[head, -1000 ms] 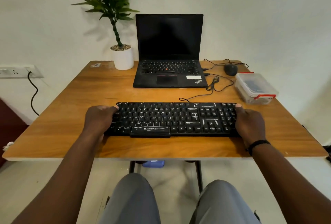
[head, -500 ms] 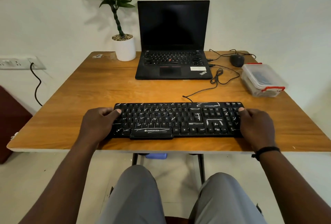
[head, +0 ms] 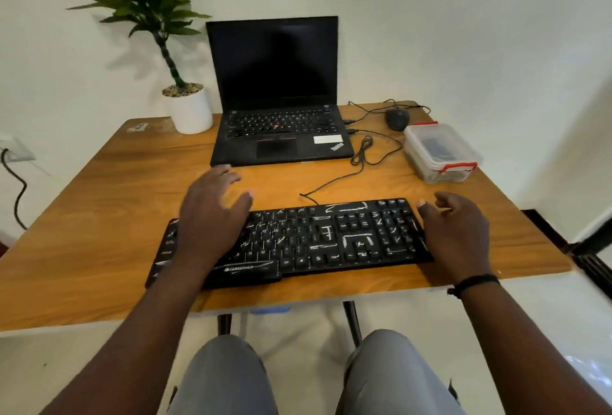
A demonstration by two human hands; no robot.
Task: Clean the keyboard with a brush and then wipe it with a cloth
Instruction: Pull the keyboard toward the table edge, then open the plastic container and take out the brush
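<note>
A black keyboard [head: 331,239] streaked with white dust lies on the wooden table [head: 99,215] near its front edge. My left hand [head: 212,212] hovers over the keyboard's left half with fingers spread, pointing toward the laptop, and hides the keys beneath it. Beside the keyboard's right end is my right hand [head: 455,232], fingers relaxed and loosely curled, holding nothing. No brush or cloth shows in view.
An open black laptop [head: 278,116] stands behind the keyboard. A potted plant [head: 190,106] is at the back left. A mouse [head: 397,118], loose cables [head: 364,156] and a clear lidded plastic box [head: 440,152] with red clips sit at the right.
Both hands have let go of the keyboard's ends. My left hand has lifted and moved right and forward over the keys. The view has shifted left, and the keyboard now sits slightly skewed.
</note>
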